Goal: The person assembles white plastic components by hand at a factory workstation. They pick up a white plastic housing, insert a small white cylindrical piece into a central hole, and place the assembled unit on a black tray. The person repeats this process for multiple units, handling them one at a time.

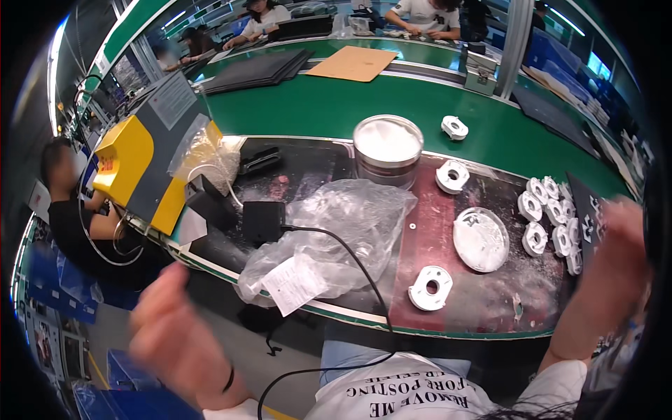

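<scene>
My left hand point(171, 332) is raised off the table's front left edge, smeared by motion. Its thumb stands apart from the fingers, and nothing shows in it. At the far right my right hand point(621, 241) is lifted too, its fingers too blurred to read. It is nearest a group of white ring-shaped plastic parts point(535, 239) and a dark tray point(590, 210) with small white pieces. A single white ring part point(429, 288) lies near the front edge. Behind it sits a round clear dish point(481, 240) with white residue.
A crumpled clear plastic bag point(350, 217) with a paper label point(294, 283) covers the table's middle left. Beside it are a black box point(262, 222) with a cable, a yellow-grey machine point(143, 157) and a round tub point(388, 143) of white material. People sit across the green bench point(294, 108).
</scene>
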Tool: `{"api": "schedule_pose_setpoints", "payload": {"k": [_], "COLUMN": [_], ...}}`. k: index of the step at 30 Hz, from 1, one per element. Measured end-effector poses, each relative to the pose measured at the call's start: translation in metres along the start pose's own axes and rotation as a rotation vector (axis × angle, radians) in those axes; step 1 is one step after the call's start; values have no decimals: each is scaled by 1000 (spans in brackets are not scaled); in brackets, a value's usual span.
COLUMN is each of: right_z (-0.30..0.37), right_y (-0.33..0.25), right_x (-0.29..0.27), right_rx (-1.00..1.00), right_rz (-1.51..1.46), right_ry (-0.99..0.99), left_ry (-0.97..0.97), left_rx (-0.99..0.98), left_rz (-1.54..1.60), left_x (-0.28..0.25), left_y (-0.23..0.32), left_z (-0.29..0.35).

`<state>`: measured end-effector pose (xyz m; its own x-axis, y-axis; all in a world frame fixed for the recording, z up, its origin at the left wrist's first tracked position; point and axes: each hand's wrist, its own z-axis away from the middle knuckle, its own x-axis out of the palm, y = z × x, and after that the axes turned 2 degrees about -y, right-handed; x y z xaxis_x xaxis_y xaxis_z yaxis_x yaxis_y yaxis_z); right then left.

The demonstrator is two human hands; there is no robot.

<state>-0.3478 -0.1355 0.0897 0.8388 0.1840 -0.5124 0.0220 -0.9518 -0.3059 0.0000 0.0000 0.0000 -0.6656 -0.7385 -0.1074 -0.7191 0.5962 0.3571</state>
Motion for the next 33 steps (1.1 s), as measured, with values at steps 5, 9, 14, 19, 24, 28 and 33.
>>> {"api": "schedule_pose_setpoints", "payload": {"k": [5,9,14,19,24,28,33], "right_z": [-33,-37,-32,-19,-21,-20,-50], "right_y": [82,108,109,122,126,134,130], "right_x": [138,192,222,256,276,287,282], "right_rx": [-108,-220,-232,-233,-107,-185,-92], "right_rz": [234,222,203,370,418,410,510], "right_ry": [-612,-785,-832,-929,-1090,-1103,-1041], "left_ry": [-588,-799,-1121,-1095,-967,-908,-983], "left_rx": [-264,-313,-301,-238,-280,-309,-322], "left_rz": [-569,-820,-682,-637,-497,-459,-514], "left_x": [-26,-33,-42,-41,-74,-97,-108], "left_y": [-61,-118,-138,-141,-132,-127,-126], "left_z": [36,48,31,28,32,40,39]}}
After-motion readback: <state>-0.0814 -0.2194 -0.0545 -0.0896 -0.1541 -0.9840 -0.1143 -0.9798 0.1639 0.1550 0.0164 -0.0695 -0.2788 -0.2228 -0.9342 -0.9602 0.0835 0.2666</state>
